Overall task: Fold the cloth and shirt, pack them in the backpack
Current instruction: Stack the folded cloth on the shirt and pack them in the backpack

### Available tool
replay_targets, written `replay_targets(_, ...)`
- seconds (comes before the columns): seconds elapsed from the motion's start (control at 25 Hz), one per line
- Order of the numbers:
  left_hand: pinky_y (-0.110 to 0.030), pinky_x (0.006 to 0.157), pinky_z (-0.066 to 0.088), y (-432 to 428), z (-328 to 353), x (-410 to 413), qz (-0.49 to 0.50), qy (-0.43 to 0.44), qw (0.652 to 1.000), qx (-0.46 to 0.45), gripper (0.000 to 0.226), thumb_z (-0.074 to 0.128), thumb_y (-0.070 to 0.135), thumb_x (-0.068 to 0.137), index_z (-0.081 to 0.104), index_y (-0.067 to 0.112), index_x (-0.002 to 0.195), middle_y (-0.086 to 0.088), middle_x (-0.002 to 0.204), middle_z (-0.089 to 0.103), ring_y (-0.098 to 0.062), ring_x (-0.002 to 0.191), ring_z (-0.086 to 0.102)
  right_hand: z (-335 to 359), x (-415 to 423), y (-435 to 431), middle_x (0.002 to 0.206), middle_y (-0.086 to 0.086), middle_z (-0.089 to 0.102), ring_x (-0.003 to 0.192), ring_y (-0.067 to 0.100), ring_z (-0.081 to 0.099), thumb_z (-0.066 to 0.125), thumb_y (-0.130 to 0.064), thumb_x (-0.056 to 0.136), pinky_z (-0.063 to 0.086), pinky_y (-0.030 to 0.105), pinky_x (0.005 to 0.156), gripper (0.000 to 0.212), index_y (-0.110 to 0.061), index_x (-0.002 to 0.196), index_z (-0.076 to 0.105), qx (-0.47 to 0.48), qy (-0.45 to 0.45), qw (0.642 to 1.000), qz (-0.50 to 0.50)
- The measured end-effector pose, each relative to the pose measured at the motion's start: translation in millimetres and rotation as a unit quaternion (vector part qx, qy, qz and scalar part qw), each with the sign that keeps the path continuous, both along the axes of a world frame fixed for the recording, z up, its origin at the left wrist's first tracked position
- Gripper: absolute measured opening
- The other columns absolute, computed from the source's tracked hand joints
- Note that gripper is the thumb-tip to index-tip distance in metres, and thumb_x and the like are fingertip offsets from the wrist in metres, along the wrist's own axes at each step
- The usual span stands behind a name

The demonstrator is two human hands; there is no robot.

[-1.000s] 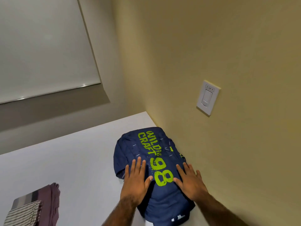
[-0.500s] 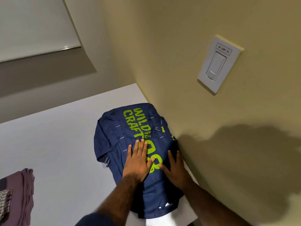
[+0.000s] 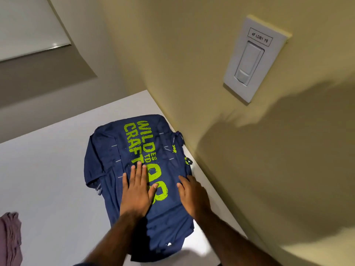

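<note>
A navy backpack (image 3: 115,160) with green "WILD CRAFT 98" lettering lies flat on the white table (image 3: 48,169), close to the wall corner. My left hand (image 3: 137,192) presses flat on its middle, fingers straight and together. My right hand (image 3: 192,194) rests on the pack's right side near the wall, fingers slightly bent. A maroon cloth (image 3: 9,237) lies at the table's lower left edge of view, partly cut off.
A beige wall (image 3: 230,150) runs along the table's right side and carries a white light switch (image 3: 253,58). A window blind (image 3: 28,25) hangs at the upper left. My shadow falls on the wall.
The view has come closer and shifted right. My right hand has slid toward the backpack's right edge. The striped cloth at the lower left has left the view.
</note>
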State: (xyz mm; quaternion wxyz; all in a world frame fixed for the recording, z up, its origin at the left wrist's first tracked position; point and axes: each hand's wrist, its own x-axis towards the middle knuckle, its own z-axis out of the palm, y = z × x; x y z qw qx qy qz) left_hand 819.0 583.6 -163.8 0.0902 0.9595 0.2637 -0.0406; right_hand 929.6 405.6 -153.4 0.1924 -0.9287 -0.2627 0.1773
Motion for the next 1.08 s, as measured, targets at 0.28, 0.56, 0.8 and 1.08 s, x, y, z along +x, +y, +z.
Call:
replay_targets(0.28,-0.049,0.126,-0.010,-24.7,1.4,92.5,-0.122,0.040,0.990,-0.066,0.072,0.002,0.067,0.100,-0.014,0.032,0.161,0.007,0.167,-0.025,-0.020,0.155,-0.022,18.0,70.1,12.5,0.127,0.011,0.057,0.115,0.034,0.060,0.044,-0.015,0.099,0.049,0.042,0.093,0.036,-0.018,0.133,0.054,-0.035,-0.011,0.999,0.000)
replay_targets(0.56,-0.050,0.125,-0.014,-24.6,-10.6,100.2,-0.134,0.088,0.984,-0.073,0.086,-0.033,0.069,0.078,-0.023,0.033,0.156,0.005,0.165,-0.028,-0.021,0.153,-0.026,17.2,98.4,24.6,0.122,0.019,0.066,0.113,0.038,0.062,0.053,-0.008,0.094,0.050,0.037,0.090,0.028,-0.008,0.120,0.062,-0.029,0.086,0.996,0.001)
replay_targets(0.8,-0.046,0.124,-0.017,-28.4,-2.7,116.4,-0.079,0.123,0.979,-0.139,0.057,0.001,0.050,0.107,-0.013,0.033,0.161,0.006,0.168,-0.019,-0.018,0.155,-0.021,13.4,91.8,25.9,0.125,0.015,0.066,0.116,0.036,0.063,0.043,-0.013,0.101,0.050,0.040,0.093,0.028,-0.010,0.122,0.060,-0.113,-0.005,0.992,0.051)
replay_targets(1.08,-0.049,0.123,-0.016,-29.8,0.0,123.7,-0.062,0.165,0.975,-0.137,0.058,0.002,0.050,0.108,-0.011,0.032,0.162,0.004,0.169,-0.019,-0.022,0.155,-0.020,16.3,59.3,-3.3,0.087,0.007,0.071,0.083,0.027,0.072,0.075,-0.011,0.078,0.055,0.029,0.067,0.012,-0.014,0.088,0.069,-0.158,-0.115,0.973,0.123)
